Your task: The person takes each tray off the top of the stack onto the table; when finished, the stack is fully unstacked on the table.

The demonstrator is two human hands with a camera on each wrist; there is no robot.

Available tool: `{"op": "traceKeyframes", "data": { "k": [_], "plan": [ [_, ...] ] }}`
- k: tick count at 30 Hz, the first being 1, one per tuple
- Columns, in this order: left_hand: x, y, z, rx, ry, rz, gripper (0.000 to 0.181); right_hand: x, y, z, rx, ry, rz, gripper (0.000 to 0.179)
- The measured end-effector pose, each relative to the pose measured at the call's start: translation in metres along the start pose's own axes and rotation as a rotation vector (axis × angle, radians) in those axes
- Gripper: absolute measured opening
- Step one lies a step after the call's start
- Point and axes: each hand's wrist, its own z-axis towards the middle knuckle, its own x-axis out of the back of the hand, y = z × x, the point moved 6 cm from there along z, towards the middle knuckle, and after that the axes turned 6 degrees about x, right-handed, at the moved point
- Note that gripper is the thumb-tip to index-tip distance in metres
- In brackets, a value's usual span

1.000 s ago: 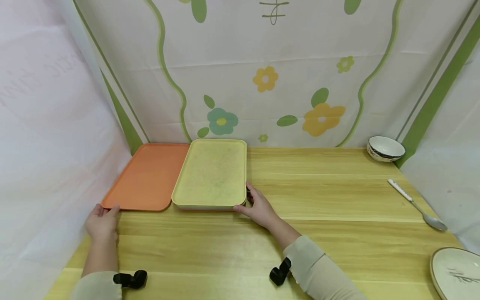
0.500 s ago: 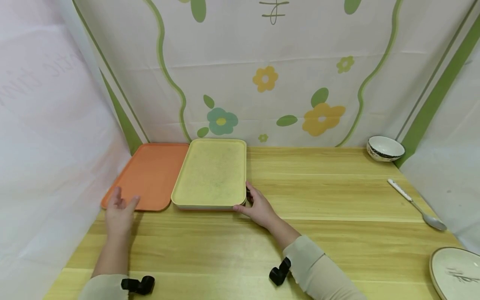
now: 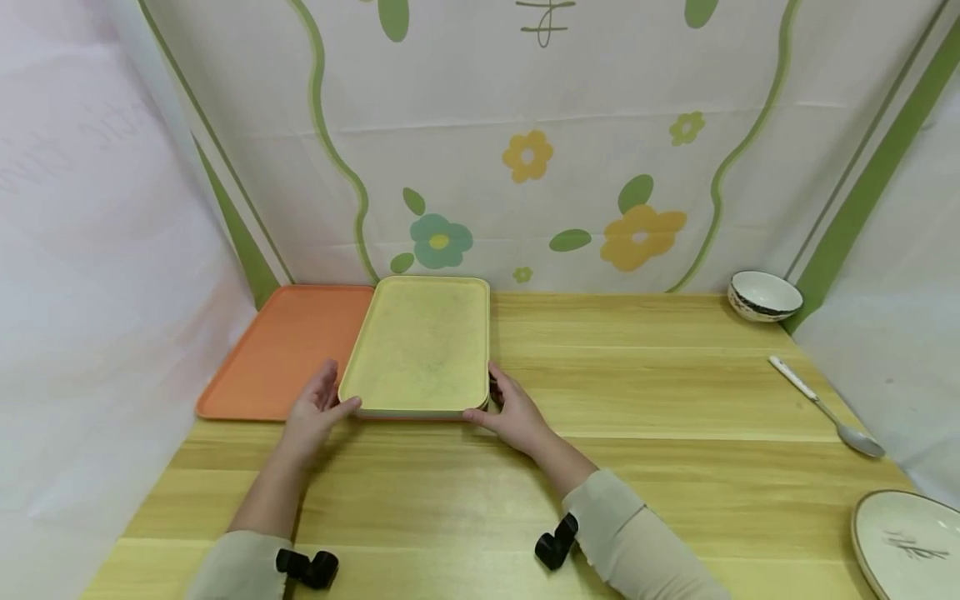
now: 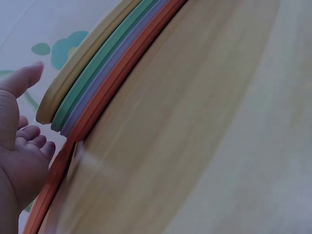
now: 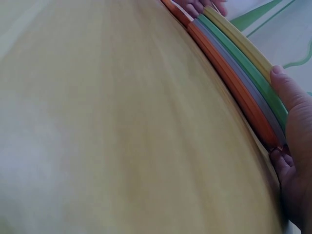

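A stack of rectangular trays sits at the table's back, left of centre, with a yellow tray (image 3: 423,346) on top. In the left wrist view a green tray (image 4: 94,75), a purple one and an orange one show below it. My right hand (image 3: 517,417) grips the stack's front right corner, thumb (image 5: 287,90) against the upper edge and fingers low at the side. At the front left corner is my left hand (image 3: 311,421), thumb extended near the yellow rim and fingers loosely bent; the left wrist view shows it apart from the stack.
A separate orange tray (image 3: 273,358) lies flat left of the stack, beside my left hand. Toward the right stand a bowl (image 3: 765,296), a spoon (image 3: 825,408) and a plate (image 3: 911,542). A patterned cloth (image 3: 450,100) rises behind the wooden table (image 3: 637,375).
My left hand has let go of the separate orange tray's front left corner and moved right to the stack's corner. My right hand has stayed at the stack.
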Motion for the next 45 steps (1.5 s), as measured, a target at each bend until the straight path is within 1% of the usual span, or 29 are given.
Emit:
{"op": "traceKeyframes", "data": {
  "k": [3,5,7,10,13,17,22,27,30,37,40,42,45],
  "plan": [
    [-0.006,-0.003,0.002,0.015,-0.062,0.043,0.093,0.0,-0.001,0.0,-0.01,0.001,0.004,0.106],
    [-0.008,-0.005,0.002,0.022,-0.082,0.06,0.094,0.0,-0.001,0.0,-0.009,0.003,0.0,0.105],
    [-0.009,-0.007,0.002,0.024,-0.086,0.073,0.095,0.0,-0.002,0.0,-0.007,0.005,-0.002,0.105],
    [-0.008,-0.008,0.002,0.012,-0.087,0.087,0.096,0.001,-0.002,0.0,-0.008,0.004,-0.005,0.105],
    [-0.007,-0.009,0.002,0.012,-0.078,0.104,0.097,0.0,-0.002,-0.001,-0.008,0.003,-0.005,0.105],
    [-0.005,-0.012,0.002,0.041,-0.047,0.124,0.097,0.0,-0.003,-0.001,-0.008,0.004,0.008,0.105],
    [-0.003,-0.012,0.002,0.052,-0.028,0.113,0.095,0.0,-0.004,-0.002,-0.009,0.001,-0.001,0.106],
    [-0.004,-0.011,0.001,0.033,-0.022,0.121,0.094,0.0,-0.005,-0.002,-0.006,0.001,-0.015,0.107],
    [-0.003,-0.012,0.001,0.031,-0.016,0.132,0.093,0.0,-0.006,-0.001,-0.001,0.013,-0.017,0.107],
    [-0.003,-0.013,0.002,0.039,-0.017,0.111,0.092,0.006,-0.015,0.002,0.001,0.047,-0.025,0.103],
    [-0.003,-0.013,0.002,0.042,-0.02,0.1,0.091,0.009,-0.02,0.005,0.011,0.05,0.01,0.101],
    [-0.003,-0.013,0.002,0.044,-0.019,0.094,0.091,0.01,-0.023,0.007,0.012,0.041,0.072,0.1],
    [-0.003,-0.013,0.002,0.047,-0.015,0.088,0.09,0.009,-0.029,0.008,0.015,0.013,0.202,0.098]
  ]
}}
